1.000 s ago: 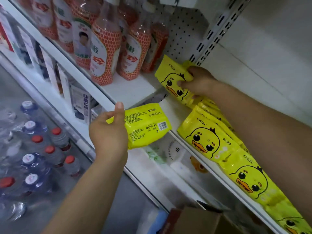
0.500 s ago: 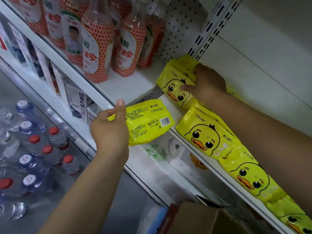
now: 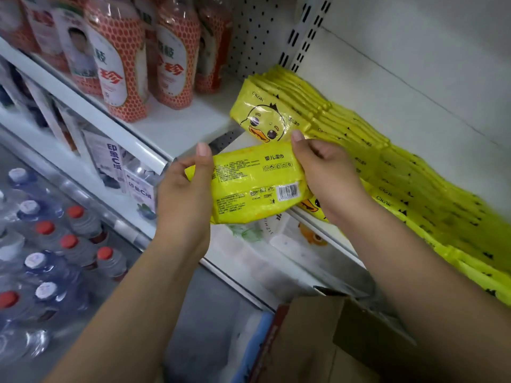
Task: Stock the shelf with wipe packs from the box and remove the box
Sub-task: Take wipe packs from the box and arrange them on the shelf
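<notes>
Left grip (image 3: 182, 194) and right grip (image 3: 329, 178) each curl round one end of a wipe pack (image 3: 254, 183), long axis left-right, barcode face up.

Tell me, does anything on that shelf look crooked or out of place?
Nothing looks damaged. The shelved wipe packs slump in overlapping slanted rows, and the held pack shows its barcode back, unlike their duck fronts.

Left hand (image 3: 182, 201), right hand (image 3: 330, 175) and forearms bare; nails seemingly short.
</notes>
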Demonstrator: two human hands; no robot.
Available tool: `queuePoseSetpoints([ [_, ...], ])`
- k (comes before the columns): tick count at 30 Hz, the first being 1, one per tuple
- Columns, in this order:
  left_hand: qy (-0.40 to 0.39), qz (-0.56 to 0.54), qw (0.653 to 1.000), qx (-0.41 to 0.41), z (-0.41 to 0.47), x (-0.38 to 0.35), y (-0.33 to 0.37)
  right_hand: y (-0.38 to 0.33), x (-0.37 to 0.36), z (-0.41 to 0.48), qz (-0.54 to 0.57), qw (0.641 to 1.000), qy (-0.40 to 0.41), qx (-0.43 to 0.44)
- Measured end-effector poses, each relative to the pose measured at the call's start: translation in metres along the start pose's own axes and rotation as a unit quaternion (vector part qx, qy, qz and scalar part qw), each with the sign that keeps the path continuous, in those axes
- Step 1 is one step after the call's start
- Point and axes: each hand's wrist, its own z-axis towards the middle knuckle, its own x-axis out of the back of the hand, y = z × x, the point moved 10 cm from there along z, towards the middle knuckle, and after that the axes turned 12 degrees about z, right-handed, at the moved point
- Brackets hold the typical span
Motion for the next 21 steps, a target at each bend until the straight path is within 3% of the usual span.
queuePoseSetpoints([
  [7, -0.011, -0.016, 1.000, 0.002, -0.013, -0.001, -0.010, -0.006, 0.031, -0.024, 0.006, 0.992, 0.106, 0.060],
  [21, -0.025, 0.091, 0.995, -0.023, -0.035, 0.011, -0.015, 0.008, 0.068, -0.052, -0.050, 0.984, 0.156, 0.067],
])
